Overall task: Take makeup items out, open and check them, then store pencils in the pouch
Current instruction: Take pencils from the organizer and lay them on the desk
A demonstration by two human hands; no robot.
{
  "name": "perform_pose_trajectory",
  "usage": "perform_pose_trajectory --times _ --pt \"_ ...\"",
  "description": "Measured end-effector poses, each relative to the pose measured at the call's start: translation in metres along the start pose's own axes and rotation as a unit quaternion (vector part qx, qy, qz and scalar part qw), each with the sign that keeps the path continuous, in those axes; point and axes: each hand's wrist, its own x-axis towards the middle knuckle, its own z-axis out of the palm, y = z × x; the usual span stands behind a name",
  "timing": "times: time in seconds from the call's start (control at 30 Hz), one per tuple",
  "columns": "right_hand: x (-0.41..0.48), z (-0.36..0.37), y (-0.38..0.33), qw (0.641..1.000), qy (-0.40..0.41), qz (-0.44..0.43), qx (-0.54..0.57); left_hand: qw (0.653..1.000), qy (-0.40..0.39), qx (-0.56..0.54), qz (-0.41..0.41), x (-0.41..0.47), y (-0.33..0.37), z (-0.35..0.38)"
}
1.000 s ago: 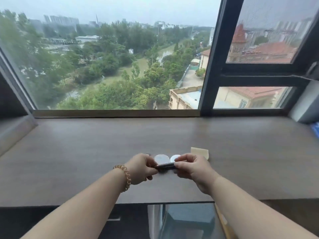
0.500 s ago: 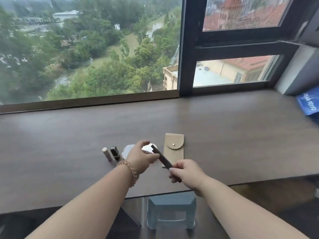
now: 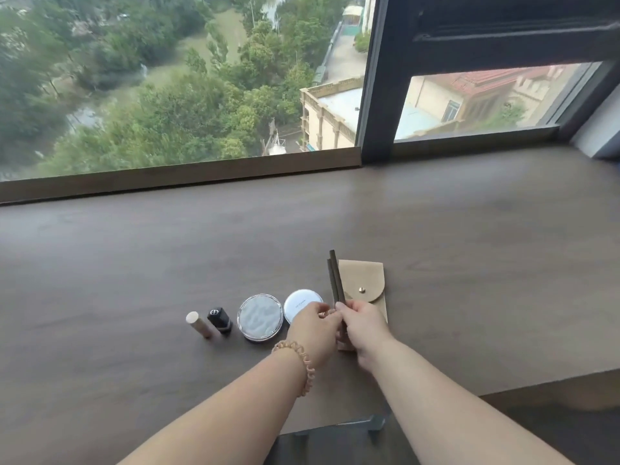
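With the other items already lined up on the desk (image 3: pixel 436 229), we judge we are at the storing step. Both our hands close on two dark pencils (image 3: pixel 335 280), held upright together just left of the tan pouch (image 3: pixel 364 280): the right hand (image 3: pixel 364 325) wraps their lower ends, the left hand (image 3: pixel 315 327) pinches beside it. The pouch lies flat, its flap seemingly snapped shut, so next one hand must let go and open it.
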Motion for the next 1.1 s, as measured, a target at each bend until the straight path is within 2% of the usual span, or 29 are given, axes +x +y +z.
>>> perform_pose_trajectory --times 0.17,0.27,0.43,0.63,0.7,0.77,0.87,1.03,1.1 --pt "0.011 -0.010 0.012 0.996 0.013 0.004 -0.090 0.983 0.105 0.144 0.050 0.006 -0.002 0.017" --pt "0.009 -0.017 0.015 0.995 0.021 -0.002 -0.102 0.976 0.105 0.187 0.035 0.015 0.003 0.026" --pt "0.012 -0.035 0.015 0.995 0.039 0.004 -0.089 0.979 0.087 0.182 0.022 0.020 0.011 0.046" --pt "0.019 -0.072 0.010 0.983 0.049 -0.029 -0.174 0.989 0.071 0.128 -0.017 0.020 0.020 0.077" --pt "0.019 -0.075 0.004 0.960 0.038 -0.070 -0.268 0.990 0.092 0.096 -0.044 0.021 0.023 0.079" --pt "0.017 -0.073 -0.002 0.922 0.033 -0.119 -0.368 0.990 0.109 0.056 -0.076 0.023 0.025 0.074" --pt "0.011 -0.064 -0.005 0.884 0.032 -0.151 -0.442 0.987 0.128 0.021 -0.095 0.025 0.023 0.065" --pt "0.006 -0.057 -0.005 0.895 0.029 -0.147 -0.421 0.973 0.193 0.077 -0.095 0.023 0.017 0.057" --pt "0.004 -0.057 -0.005 0.889 0.031 -0.140 -0.435 0.969 0.206 0.109 -0.082 0.020 0.015 0.055"
